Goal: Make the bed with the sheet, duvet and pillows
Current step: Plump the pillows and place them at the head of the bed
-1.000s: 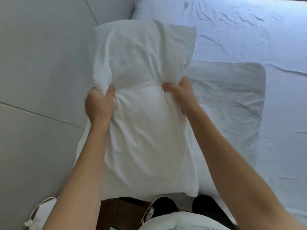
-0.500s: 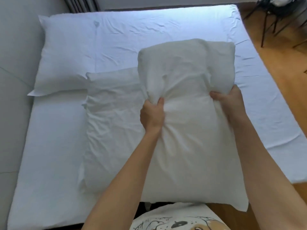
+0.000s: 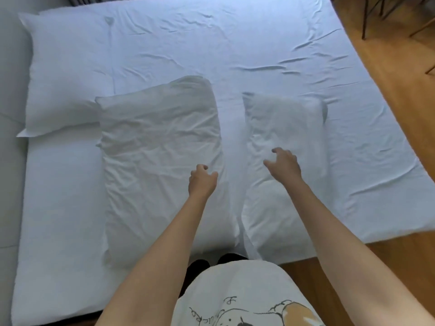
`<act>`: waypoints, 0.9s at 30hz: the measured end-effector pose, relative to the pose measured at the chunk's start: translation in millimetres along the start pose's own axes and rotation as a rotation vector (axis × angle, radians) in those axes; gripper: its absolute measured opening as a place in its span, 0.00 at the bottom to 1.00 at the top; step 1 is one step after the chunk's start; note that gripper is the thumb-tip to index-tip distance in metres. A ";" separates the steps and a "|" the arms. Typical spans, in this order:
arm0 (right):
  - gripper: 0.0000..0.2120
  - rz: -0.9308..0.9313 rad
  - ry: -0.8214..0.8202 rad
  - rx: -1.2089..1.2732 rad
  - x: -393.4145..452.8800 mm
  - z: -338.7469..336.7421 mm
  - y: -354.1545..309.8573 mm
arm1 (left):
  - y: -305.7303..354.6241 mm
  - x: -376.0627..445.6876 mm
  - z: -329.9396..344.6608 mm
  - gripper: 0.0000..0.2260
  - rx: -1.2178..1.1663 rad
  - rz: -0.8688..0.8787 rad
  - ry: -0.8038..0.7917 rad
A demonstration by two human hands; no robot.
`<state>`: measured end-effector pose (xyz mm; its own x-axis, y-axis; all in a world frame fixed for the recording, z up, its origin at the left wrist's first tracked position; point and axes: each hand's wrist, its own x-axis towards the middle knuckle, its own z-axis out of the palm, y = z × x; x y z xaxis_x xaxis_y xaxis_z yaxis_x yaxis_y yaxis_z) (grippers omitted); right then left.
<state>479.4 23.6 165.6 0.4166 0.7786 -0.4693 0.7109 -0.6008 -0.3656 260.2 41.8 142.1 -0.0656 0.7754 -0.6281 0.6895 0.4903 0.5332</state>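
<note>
On the bed, head view: white sheet spread over the mattress, creased toward the far right. Three white pillows lie on it. Far-left pillow, plump, lies at the far left corner of the bed. Middle pillow, wrinkled, lies lengthwise from mid-bed to the near edge, its far left corner touching the far-left pillow. Right pillow, blurred, lies lengthwise just right of the middle pillow, a strip of sheet between them, its near end at the bed's edge.

Left hand: over the right edge of the middle pillow, fingers loosely curled, holding nothing. Right hand: over the right pillow, fingers spread and slightly bent, holding nothing; contact with the pillow cannot be told.

Wooden floor at right; dark chair legs at the far right. No duvet in view.
</note>
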 end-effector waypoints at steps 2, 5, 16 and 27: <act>0.25 -0.063 -0.064 -0.041 -16.5 30.1 -14.9 | -28.2 0.2 -11.6 0.20 0.039 0.007 0.010; 0.24 -0.120 -0.127 -0.107 -42.1 72.7 -35.5 | -75.3 -3.4 -33.3 0.19 0.113 0.020 0.043; 0.24 -0.166 -0.283 -0.124 -135.9 175.4 -63.3 | -271.3 -65.4 -96.8 0.18 0.315 -0.149 0.045; 0.24 -0.339 -0.383 -0.233 -134.3 178.6 -32.9 | -273.8 -103.4 -76.2 0.18 0.305 -0.145 0.176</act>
<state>298.8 -93.6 97.0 -0.0613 0.7737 -0.6305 0.8937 -0.2388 -0.3799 23.2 -142.2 104.3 -0.2827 0.7763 -0.5635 0.8453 0.4792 0.2362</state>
